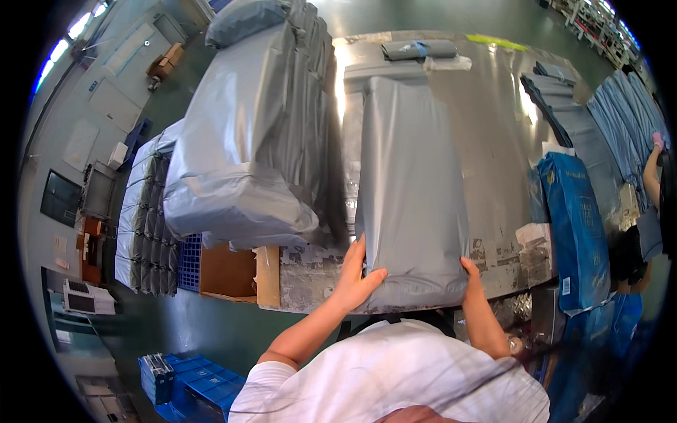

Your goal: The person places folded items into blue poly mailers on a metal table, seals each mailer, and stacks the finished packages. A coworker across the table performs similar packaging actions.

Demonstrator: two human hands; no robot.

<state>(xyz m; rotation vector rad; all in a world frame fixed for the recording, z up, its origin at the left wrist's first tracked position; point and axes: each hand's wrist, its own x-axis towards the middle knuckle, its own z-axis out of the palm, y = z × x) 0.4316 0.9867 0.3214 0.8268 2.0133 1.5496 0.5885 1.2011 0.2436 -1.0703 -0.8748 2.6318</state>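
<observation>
A long package in grey plastic lies lengthwise on the metal-topped table, its near end close to the table's front edge. My left hand grips its near left side, thumb over the top and fingers along the flank. At the near right side my right hand holds the package's edge; part of its fingers is hidden behind the plastic. Left of it rises a tall stack of similar grey packages. Beyond the far end rests a rolled grey plastic bundle.
Flat grey bags lie on the table's right. A blue printed bag hangs by the right edge. Boxes and a cardboard carton stand at left, near blue crates on the floor. Another person's arm shows at far right.
</observation>
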